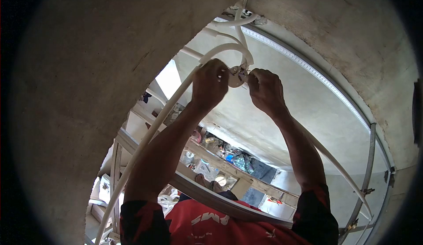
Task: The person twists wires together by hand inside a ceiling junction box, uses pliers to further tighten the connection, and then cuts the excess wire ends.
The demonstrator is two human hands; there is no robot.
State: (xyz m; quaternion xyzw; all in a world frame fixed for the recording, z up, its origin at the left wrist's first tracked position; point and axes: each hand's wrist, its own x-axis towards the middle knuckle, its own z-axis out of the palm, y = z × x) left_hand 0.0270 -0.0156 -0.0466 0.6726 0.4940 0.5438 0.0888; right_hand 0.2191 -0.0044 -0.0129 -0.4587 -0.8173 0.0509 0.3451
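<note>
Both arms are raised in front of me. My left hand [210,82] is closed, its fingertips at the edge of a small round pale piece [236,80] with a dark, uneven middle. From the other side, my right hand [266,90] pinches close to the same piece; what lies between its fingertips is too small to make out. A curved white conduit [227,47] arches just above the hands. Another long white conduit [165,110] runs down past my left wrist and forearm. Whether the left fingers also touch the conduit is hidden.
A rough cement surface [88,68] fills the left side. A perforated metal strip [304,59] curves along the upper right. Below are a metal rail [220,201] across my chest, a wooden plank [238,172], and clutter with plastic bags [206,170]. A further conduit [339,165] slopes at right.
</note>
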